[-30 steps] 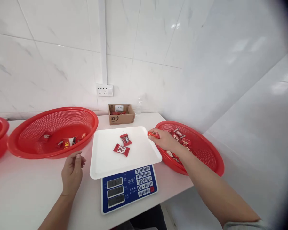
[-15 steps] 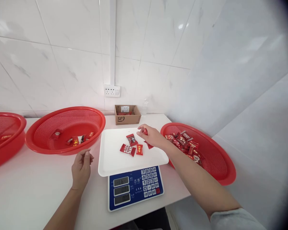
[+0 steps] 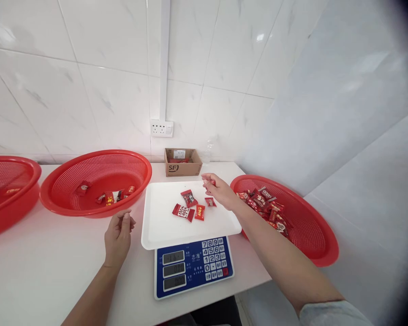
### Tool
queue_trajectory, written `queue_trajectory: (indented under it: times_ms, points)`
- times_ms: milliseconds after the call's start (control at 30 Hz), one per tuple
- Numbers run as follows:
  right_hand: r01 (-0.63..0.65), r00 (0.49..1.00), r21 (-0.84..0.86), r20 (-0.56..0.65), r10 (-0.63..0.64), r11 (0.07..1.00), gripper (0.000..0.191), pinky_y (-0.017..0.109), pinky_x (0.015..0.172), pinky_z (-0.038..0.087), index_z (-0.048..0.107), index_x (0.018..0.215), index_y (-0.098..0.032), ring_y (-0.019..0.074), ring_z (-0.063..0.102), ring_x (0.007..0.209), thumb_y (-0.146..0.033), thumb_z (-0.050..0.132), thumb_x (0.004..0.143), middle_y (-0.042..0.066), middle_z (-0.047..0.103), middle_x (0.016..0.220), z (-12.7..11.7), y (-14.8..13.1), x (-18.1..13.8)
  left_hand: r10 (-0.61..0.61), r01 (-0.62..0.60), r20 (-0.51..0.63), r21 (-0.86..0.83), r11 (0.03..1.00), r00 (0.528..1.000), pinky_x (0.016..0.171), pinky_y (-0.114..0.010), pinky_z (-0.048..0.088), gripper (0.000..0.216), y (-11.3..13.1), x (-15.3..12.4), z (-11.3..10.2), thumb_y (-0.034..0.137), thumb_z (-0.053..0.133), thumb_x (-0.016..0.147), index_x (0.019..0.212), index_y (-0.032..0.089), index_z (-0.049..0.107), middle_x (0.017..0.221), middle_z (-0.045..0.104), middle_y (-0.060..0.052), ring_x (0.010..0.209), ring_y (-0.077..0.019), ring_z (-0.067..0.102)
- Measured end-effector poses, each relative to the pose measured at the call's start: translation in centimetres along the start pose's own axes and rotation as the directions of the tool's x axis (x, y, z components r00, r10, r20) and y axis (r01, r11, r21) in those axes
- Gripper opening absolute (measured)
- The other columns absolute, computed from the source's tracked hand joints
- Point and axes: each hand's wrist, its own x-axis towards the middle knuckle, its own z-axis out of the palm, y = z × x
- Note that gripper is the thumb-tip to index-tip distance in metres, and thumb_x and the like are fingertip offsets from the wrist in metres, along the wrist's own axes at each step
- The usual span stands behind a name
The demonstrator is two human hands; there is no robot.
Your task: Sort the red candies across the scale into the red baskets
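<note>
Four small red packets (image 3: 199, 212) lie apart from the rim, about the middle of a white tray (image 3: 163, 231), which sits on a scale (image 3: 193, 267) on the counter (image 3: 54, 253). Taking the tray as the clock's centre, the right hand (image 3: 219, 190) hovers over its edge at one o'clock, fingers (image 3: 209, 176) bent and close together; a sliver of red shows among them, but I cannot tell whether they pinch a packet. The left hand (image 3: 118, 237), at eight o'clock, rests beside the tray, its fingers curled in against the thumb. A red basket (image 3: 323, 226) heaped with packets stands at three o'clock, a box (image 3: 187, 170) at twelve, and a second basket (image 3: 64, 206), with a few packets, at ten.
</note>
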Motion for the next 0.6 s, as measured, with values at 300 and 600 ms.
queue_trajectory:
  times_ms: [300, 600]
  points:
    - [0.102, 0.993, -0.081, 0.069, -0.096, 0.992, 0.041, 0.044, 0.102, 0.040, 0.052, 0.125, -0.025, 0.0213, 0.052, 0.116, -0.036, 0.054, 0.085, 0.007, 0.053, 0.130, 0.7, -1.6, -1.8, -0.016, 0.016, 0.002, 0.008, 1.000, 1.000, 0.057, -0.027, 0.049, 0.030, -0.1, 0.0, 0.0, 0.045, 0.045, 0.085, 0.094, 0.020, 0.057, 0.067, 0.058, 0.000, 0.060, -0.0148, 0.056]
    - [0.182, 0.973, -0.281, 0.193, -0.130, 0.942, 0.045, 0.045, 0.107, 0.034, 0.049, 0.132, -0.026, 0.0232, 0.039, 0.133, -0.042, 0.048, 0.090, 0.008, 0.044, 0.143, 0.4, -1.9, -5.2, -0.020, 0.020, 0.005, -0.006, 1.000, 1.000, 0.057, -0.026, 0.049, 0.028, -0.2, 0.0, -0.1, 0.044, 0.045, 0.086, 0.095, 0.020, 0.056, 0.069, 0.058, 0.000, 0.061, -0.0145, 0.056]
